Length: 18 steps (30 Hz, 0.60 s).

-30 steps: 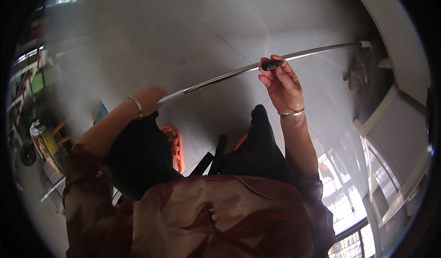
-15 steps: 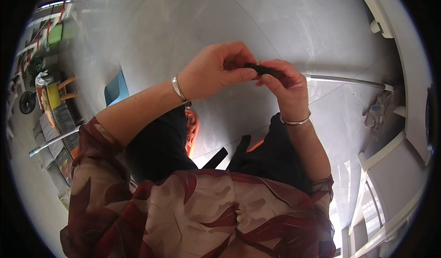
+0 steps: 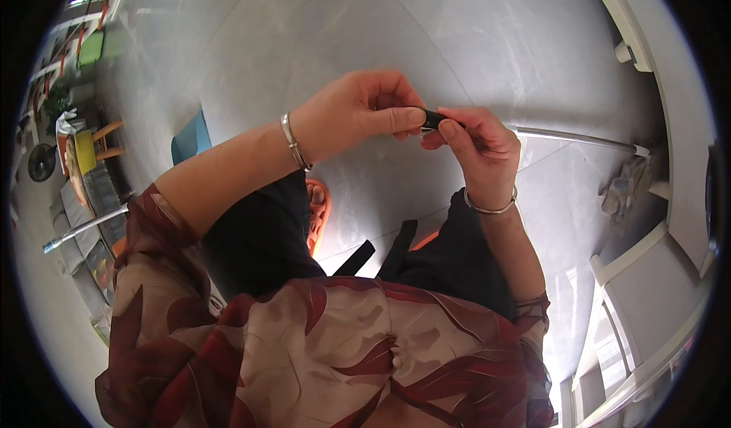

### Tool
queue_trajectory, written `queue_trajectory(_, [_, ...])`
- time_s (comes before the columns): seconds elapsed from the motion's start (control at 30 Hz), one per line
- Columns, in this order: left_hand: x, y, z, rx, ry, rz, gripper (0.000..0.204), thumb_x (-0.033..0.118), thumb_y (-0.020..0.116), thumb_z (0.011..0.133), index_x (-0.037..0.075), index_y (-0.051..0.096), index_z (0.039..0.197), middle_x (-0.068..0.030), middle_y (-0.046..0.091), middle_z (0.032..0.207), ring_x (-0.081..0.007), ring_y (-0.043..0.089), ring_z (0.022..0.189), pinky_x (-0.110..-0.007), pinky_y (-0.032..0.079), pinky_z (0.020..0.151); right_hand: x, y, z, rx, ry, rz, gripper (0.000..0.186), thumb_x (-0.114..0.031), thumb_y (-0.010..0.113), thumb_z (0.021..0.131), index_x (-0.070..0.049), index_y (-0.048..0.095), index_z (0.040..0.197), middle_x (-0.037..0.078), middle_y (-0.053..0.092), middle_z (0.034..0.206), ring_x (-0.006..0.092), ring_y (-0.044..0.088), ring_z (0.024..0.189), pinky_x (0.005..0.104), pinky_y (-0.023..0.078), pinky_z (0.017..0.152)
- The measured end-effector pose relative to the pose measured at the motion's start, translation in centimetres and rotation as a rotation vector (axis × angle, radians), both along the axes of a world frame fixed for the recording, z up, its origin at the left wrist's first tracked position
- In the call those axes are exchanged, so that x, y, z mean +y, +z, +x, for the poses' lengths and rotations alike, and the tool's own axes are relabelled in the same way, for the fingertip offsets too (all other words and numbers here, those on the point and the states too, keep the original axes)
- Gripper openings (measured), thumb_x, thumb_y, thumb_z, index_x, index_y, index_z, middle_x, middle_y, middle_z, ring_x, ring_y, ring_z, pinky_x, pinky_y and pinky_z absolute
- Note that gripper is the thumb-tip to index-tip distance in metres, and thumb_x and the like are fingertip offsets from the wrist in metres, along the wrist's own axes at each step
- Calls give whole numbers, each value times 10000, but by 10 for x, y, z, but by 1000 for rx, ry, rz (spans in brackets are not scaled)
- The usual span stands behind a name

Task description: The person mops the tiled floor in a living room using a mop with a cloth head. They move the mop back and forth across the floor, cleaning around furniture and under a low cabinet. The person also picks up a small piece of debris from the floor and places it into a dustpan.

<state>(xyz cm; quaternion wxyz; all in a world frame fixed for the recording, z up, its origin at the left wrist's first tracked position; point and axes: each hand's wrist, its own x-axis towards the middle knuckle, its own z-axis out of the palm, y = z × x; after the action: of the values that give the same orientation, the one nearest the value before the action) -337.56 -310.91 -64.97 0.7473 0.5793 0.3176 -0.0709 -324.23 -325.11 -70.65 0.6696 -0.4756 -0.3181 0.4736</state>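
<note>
Out in front of me, my left hand (image 3: 358, 112) is closed, its thumb and fingers pinching one end of a short black cylindrical piece (image 3: 432, 119). The other end lies between the thumb and fingers of my right hand (image 3: 487, 142), also closed. Beyond my right hand a thin metal pole (image 3: 579, 136) runs rightward to a grey cloth-like bundle (image 3: 624, 188) near the floor. Another stretch of metal pole (image 3: 87, 228) sticks out left of my left sleeve. Both stretches roughly line up with the black piece, but my arm and hands hide any link between them.
Grey tiled floor (image 3: 304, 39) lies ahead. White furniture (image 3: 647, 291) stands along the right side. A blue chair-like shape (image 3: 190, 138) is beyond my left forearm, with a yellow item (image 3: 84, 152) and a black fan (image 3: 42, 163) at far left. An orange shoe (image 3: 320, 215) shows below.
My right hand has shifted slightly right and down, still gripping the black piece. The left thumb now lies over the piece's left end. The pole's left end has dropped slightly.
</note>
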Motion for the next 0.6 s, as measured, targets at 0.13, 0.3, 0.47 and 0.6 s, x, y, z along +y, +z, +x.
queue_trajectory(0.13, [31,-12,-25,114,19,25,182,181,617,821,39,557,918,-19,586,812,-85,551,755,-221,457,737,8,-23,-2,64,155,-141,326,-63,592,821,-11,499,1129,82,641,852,142,626,793,253,507,699])
queue_trajectory(0.3, [153,-44,-137,432,349,491,213,168,647,764,64,558,928,-21,573,845,-92,549,762,-229,474,736,-4,-104,30,-1075,236,-238,378,-117,625,749,-43,514,1102,108,602,889,274,589,809,336,472,716])
queue_trajectory(0.47, [208,-48,-319,867,738,738,253,159,684,704,53,577,906,-42,583,786,-121,543,670,-244,473,603,-12,-113,29,-1241,374,-217,325,-101,633,712,-48,542,1019,121,551,932,305,528,885,377,438,762])
queue_trajectory(0.6, [202,-51,-422,1137,752,804,266,170,675,706,67,590,937,-66,608,830,-138,561,707,-261,474,628,-12,-121,16,-1232,408,-240,321,-92,641,701,-51,544,1004,122,539,956,307,520,897,380,434,778])
